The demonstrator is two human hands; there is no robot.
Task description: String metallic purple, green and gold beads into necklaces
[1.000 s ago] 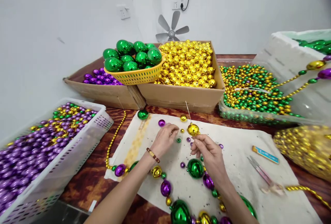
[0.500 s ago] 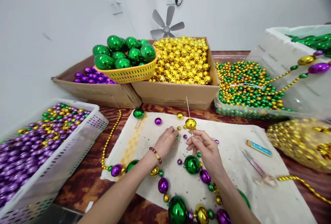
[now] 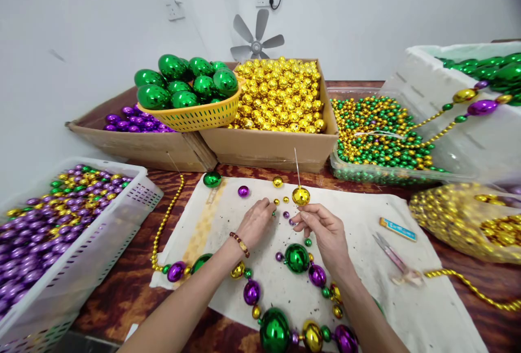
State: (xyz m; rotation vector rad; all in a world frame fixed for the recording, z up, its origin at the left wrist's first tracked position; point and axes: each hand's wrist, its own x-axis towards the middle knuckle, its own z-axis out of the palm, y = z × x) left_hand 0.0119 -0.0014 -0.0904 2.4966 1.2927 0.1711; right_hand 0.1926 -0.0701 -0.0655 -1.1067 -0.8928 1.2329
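My right hand pinches just below a shiny gold ball. A thin pale needle stands upright out of the top of that ball. My left hand, with a beaded bracelet at its wrist, rests low over the cloth, its fingertips together on a small green bead. Around the fingers lie small gold beads, a small purple bead and a larger purple ball. A strung garland with a big green ball curves below my forearms.
A white cloth covers part of the table. Scissors and a blue packet lie right. Behind stand a carton of gold balls and a yellow basket of green ones. A white crate stands left, a clear tub right.
The whole view has shifted slightly left. Relative to the cloth, the gold ball and my right hand have moved a little right. My left hand stays by the small green bead.
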